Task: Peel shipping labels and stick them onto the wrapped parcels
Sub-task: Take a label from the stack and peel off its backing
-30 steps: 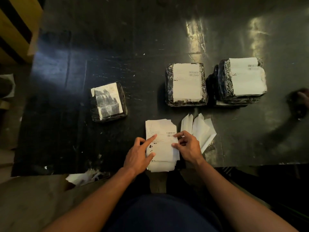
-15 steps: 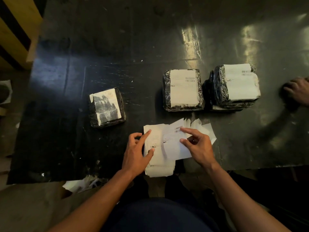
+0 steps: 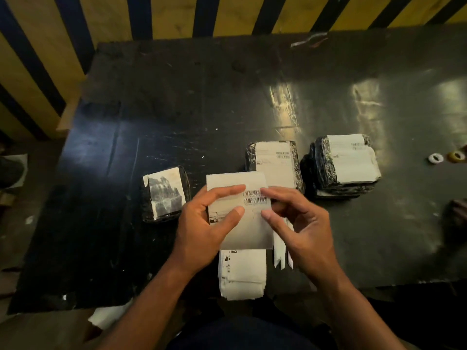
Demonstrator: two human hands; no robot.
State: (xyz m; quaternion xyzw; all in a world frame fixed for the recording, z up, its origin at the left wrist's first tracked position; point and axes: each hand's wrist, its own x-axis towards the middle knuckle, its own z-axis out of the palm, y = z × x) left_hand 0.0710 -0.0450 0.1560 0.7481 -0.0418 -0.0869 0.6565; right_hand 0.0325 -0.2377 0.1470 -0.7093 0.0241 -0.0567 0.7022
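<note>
One shipping label [image 3: 240, 218], white with two barcode strips near its upper right, held up above the near edge of the black table [image 3: 177, 109]. Left hand [image 3: 204, 231] grips its left side, thumb on the printed face, forefinger curled over the upper part. Right hand [image 3: 300, 228] pinches the right edge by the barcodes between thumb and forefinger, other fingers loosely curled behind. Directly below the held sheet, a stack of labels [image 3: 242, 274] lies at the table's near edge, slightly fanned, its bottom end overhanging. Just right of the stack, narrow white paper strips [image 3: 279, 251] show between the label and the right hand; whether they are backing sheets cannot be told. Left of the hands, a small parcel [image 3: 164, 195] in black wrap, with a pale sheet bearing a dark smudged print on top. Behind the held label, a middle parcel [image 3: 275, 162] with a white label stuck on, partly hidden by the sheet. Right of it, close beside, a stacked pair of parcels [image 3: 346, 165], the top one labelled. Far right, two small rings [image 3: 446, 157], one white and one yellowish, lie on the table. Another person's hand [image 3: 458, 210], blurred, at the right border. Yellow-and-dark striped wall [image 3: 177, 13] behind the table.
</note>
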